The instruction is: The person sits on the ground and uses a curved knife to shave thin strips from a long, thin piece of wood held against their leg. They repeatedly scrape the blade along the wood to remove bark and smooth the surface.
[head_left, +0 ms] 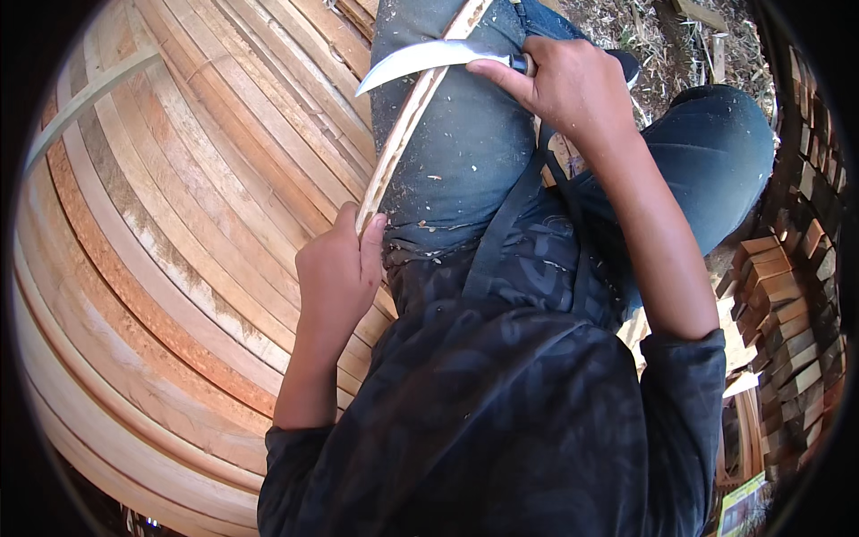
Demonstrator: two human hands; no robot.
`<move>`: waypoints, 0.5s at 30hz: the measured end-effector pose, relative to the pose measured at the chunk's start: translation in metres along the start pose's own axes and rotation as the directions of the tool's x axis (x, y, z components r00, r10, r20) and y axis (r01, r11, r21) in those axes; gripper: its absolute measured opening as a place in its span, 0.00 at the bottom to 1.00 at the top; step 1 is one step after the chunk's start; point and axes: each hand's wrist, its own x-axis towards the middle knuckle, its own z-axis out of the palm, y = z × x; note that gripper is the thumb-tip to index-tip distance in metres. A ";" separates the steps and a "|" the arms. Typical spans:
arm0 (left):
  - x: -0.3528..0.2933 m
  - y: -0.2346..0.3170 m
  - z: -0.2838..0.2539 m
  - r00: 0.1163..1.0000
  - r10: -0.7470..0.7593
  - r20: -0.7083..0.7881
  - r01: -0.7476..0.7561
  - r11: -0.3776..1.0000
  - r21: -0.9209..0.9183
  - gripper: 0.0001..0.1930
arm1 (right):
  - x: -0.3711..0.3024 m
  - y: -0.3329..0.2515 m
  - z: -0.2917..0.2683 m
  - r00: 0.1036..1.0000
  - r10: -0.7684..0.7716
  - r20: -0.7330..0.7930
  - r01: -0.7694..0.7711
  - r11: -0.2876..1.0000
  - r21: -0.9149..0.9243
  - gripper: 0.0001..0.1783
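Wood strip (403, 134): likely light, stiff; hold near end.
Left hand (342, 261): pinching that end.
Right hand (580, 89): fingers round knife (413, 62).

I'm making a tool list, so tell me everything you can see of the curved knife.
The knife has a broad, shiny, metal-looking blade curving to a point, and a dark handle mostly hidden in the right hand. It crosses over the pale wooden strip, above the thigh, its tip pointing left and slightly down in the picture; whether its edge bites the wood is unclear.
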 end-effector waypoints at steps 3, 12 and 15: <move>0.001 -0.002 -0.004 1.000 -0.003 0.021 0.005 0.996 -0.088 0.16 | 0.017 0.031 0.002 0.996 0.028 -0.087 -0.037 0.995 -0.098 0.43; 0.005 0.001 0.003 0.998 -0.007 0.055 0.015 0.989 -0.148 0.15 | -0.005 -0.001 0.002 1.000 -0.015 -0.027 0.016 0.999 0.047 0.41; 0.007 0.000 -0.001 0.998 -0.007 0.059 0.023 0.962 -0.273 0.15 | 0.018 0.023 0.008 0.982 0.002 -0.189 0.006 0.999 0.042 0.40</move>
